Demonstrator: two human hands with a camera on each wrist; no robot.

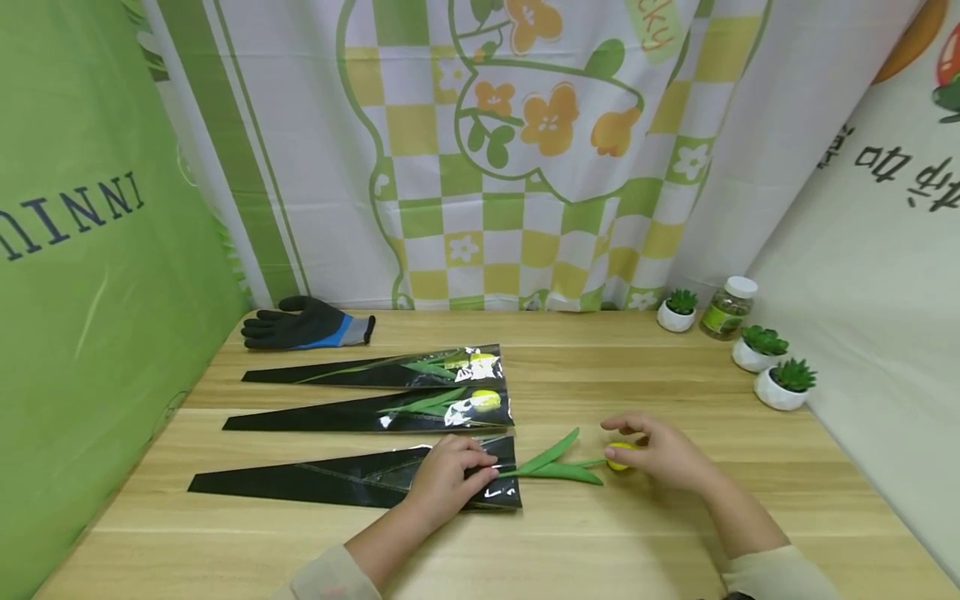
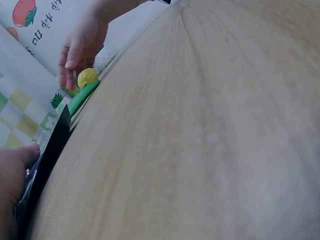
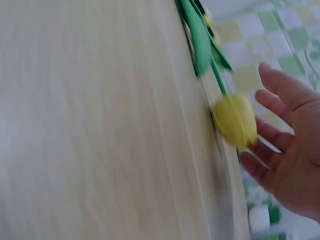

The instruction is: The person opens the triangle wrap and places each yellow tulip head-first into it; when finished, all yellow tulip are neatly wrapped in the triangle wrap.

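Observation:
An artificial yellow tulip (image 1: 621, 456) with green leaves (image 1: 555, 462) lies with its stem end at the mouth of the nearest black flower sleeve (image 1: 322, 482). My left hand (image 1: 452, 477) is on this sleeve near its wide end, thumb and forefinger bent together at the clear film beside the stem. In the left wrist view, the thumb (image 2: 29, 152) lies on the sleeve's upper side. At the bloom, my right hand (image 1: 663, 454) has its fingers spread and loosely bent. The right wrist view shows its fingertips beside the yellow bloom (image 3: 235, 120), without a closed grip.
Two more sleeves, a middle one (image 1: 315, 417) and a far one (image 1: 300, 374), each contain a yellow tulip. A black-and-blue work glove (image 1: 303, 325) lies at the back left. Small potted succulents (image 1: 782, 390) and a white-capped jar (image 1: 726, 310) stand at the back right.

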